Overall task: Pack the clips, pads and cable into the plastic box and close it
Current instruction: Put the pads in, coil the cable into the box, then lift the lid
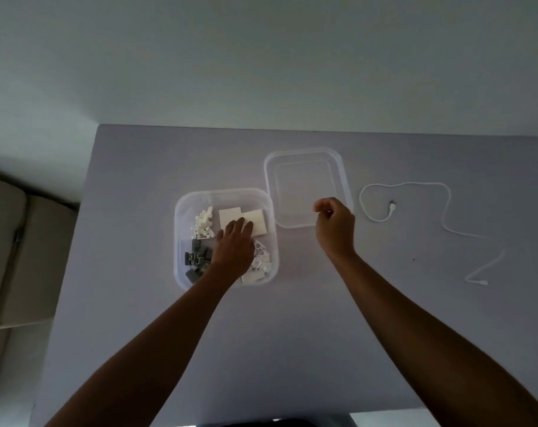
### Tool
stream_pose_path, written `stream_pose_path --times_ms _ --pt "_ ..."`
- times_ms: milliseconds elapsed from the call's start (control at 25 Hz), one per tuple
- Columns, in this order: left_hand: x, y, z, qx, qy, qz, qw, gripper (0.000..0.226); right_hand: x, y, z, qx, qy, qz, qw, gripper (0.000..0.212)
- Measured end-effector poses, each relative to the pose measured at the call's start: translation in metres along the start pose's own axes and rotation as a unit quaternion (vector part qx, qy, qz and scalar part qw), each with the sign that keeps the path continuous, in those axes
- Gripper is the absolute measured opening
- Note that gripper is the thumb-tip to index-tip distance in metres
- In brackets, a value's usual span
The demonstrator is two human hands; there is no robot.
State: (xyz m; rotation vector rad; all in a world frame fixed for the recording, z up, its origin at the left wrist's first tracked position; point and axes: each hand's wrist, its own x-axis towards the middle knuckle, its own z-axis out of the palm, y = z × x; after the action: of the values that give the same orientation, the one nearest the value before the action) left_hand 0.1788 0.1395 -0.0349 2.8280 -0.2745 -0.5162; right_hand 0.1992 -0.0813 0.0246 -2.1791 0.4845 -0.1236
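Both bare forearms reach forward from the bottom edge, angling inward. The left hand (235,245) lies palm down, fingers extended and close together, pointing away from the body. The right hand (334,224) is raised with its back toward the camera, fingers curled loosely inward, thumb tip near the forefinger.

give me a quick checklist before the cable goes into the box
1. Plastic box open, lid set aside on the table: ok.
2. Clips and pads already inside the box: ok.
3. Cable packed: not ok, it lies loose on the table, right of the lid.
4. Right hand free to fetch the cable: cannot tell, fingers curled, contents hidden.
5. Left hand out of the box: not ok, it rests on the pads.
6. Room in the box for the cable: cannot tell.
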Motion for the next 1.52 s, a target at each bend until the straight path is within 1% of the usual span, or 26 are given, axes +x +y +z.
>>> stream_pose_path --times_ms 80,160,280,320,400,520,560,600,680,720,800,880,920,960,1000,1040,1080,1160,1200,1280,1320,1360,1400,1440,1480,1520 --pt "0.003 0.004 0.002 0.023 -0.028 -0.012 0.999 0.047 0.023 0.034 -0.018 -0.071 0.015 0.032 0.997 0.039" --pt "0.006 0.01 0.002 0.032 -0.038 -0.029 0.998 0.048 0.043 0.069 -0.035 -0.173 -0.026 0.055 0.983 0.047" --pt "0.005 0.019 -0.002 0.004 -0.01 -0.069 0.998 0.05 0.058 0.112 -0.056 -0.314 -0.102 0.05 0.943 0.055" --pt "0.004 0.024 -0.006 -0.014 0.014 -0.084 0.996 0.051 0.059 0.124 -0.061 -0.339 -0.112 0.048 0.933 0.052" --pt "0.001 0.04 -0.016 -0.046 0.081 -0.104 0.99 0.051 0.054 0.14 -0.067 -0.372 -0.1 0.029 0.922 0.041" --pt "-0.007 0.072 -0.032 -0.11 0.175 -0.078 0.975 0.046 0.037 0.148 -0.071 -0.443 -0.084 -0.038 0.892 0.019" --pt "-0.009 0.082 -0.036 -0.136 0.188 -0.05 0.971 0.045 0.031 0.145 -0.07 -0.427 -0.083 -0.052 0.899 0.016" --pt "-0.012 0.095 -0.039 -0.16 0.193 -0.016 0.968 0.044 0.023 0.141 -0.072 -0.379 -0.081 -0.061 0.92 0.015" --pt "-0.016 0.12 -0.044 -0.199 0.175 0.05 0.963 0.047 0.003 0.119 -0.086 -0.221 -0.066 -0.071 0.97 0.011" --pt "-0.019 0.133 -0.045 -0.21 0.161 0.077 0.961 0.05 -0.008 0.102 -0.098 -0.134 -0.069 -0.068 0.986 0.011" --pt "-0.026 0.158 -0.049 -0.212 0.136 0.12 0.96 0.057 -0.032 0.065 -0.125 0.009 -0.116 -0.055 0.992 0.013" --pt "-0.033 0.18 -0.055 -0.219 0.122 0.141 0.958 0.057 -0.051 0.024 -0.154 0.143 -0.165 -0.036 0.975 0.016" --pt "-0.038 0.193 -0.062 -0.227 0.125 0.152 0.954 0.052 -0.059 0.006 -0.172 0.22 -0.187 -0.005 0.957 0.018" --pt "-0.042 0.204 -0.07 -0.242 0.136 0.163 0.947 0.042 -0.066 -0.011 -0.191 0.31 -0.213 0.043 0.926 0.02" --pt "-0.048 0.215 -0.08 -0.27 0.143 0.171 0.937 0.031 -0.073 -0.025 -0.21 0.398 -0.25 0.097 0.877 0.024" --pt "-0.053 0.226 -0.091 -0.318 0.132 0.172 0.923 0.024 -0.079 -0.038 -0.229 0.469 -0.297 0.14 0.82 0.029" --pt "-0.06 0.236 -0.104 -0.379 0.105 0.168 0.904 0.025 -0.085 -0.049 -0.247 0.52 -0.346 0.163 0.764 0.034" --pt "-0.072 0.254 -0.124 -0.477 0.033 0.149 0.865 0.036 -0.095 -0.071 -0.273 0.597 -0.417 0.163 0.665 0.04" --pt "-0.078 0.263 -0.132 -0.497 0.007 0.146 0.855 0.04 -0.098 -0.082 -0.282 0.632 -0.426 0.146 0.631 0.04" --pt "-0.096 0.284 -0.147 -0.495 -0.032 0.155 0.855 0.043 -0.099 -0.107 -0.301 0.692 -0.395 0.081 0.599 0.034" --pt "-0.107 0.295 -0.155 -0.479 -0.048 0.158 0.862 0.042 -0.096 -0.121 -0.311 0.715 -0.355 0.041 0.601 0.03" --pt "-0.116 0.305 -0.161 -0.465 -0.065 0.159 0.869 0.04 -0.089 -0.132 -0.32 0.728 -0.302 0.006 0.615 0.027" --pt "-0.126 0.313 -0.17 -0.453 -0.079 0.161 0.873 0.038 -0.081 -0.141 -0.329 0.713 -0.243 -0.027 0.657 0.025" --pt "-0.136 0.319 -0.18 -0.441 -0.085 0.17 0.877 0.038 -0.072 -0.146 -0.336 0.663 -0.184 -0.063 0.723 0.025" --pt "-0.146 0.324 -0.192 -0.424 -0.081 0.185 0.883 0.038 -0.063 -0.147 -0.341 0.572 -0.132 -0.097 0.804 0.025" --pt "-0.154 0.325 -0.204 -0.41 -0.068 0.198 0.888 0.041 -0.057 -0.144 -0.342 0.461 -0.104 -0.127 0.872 0.024"
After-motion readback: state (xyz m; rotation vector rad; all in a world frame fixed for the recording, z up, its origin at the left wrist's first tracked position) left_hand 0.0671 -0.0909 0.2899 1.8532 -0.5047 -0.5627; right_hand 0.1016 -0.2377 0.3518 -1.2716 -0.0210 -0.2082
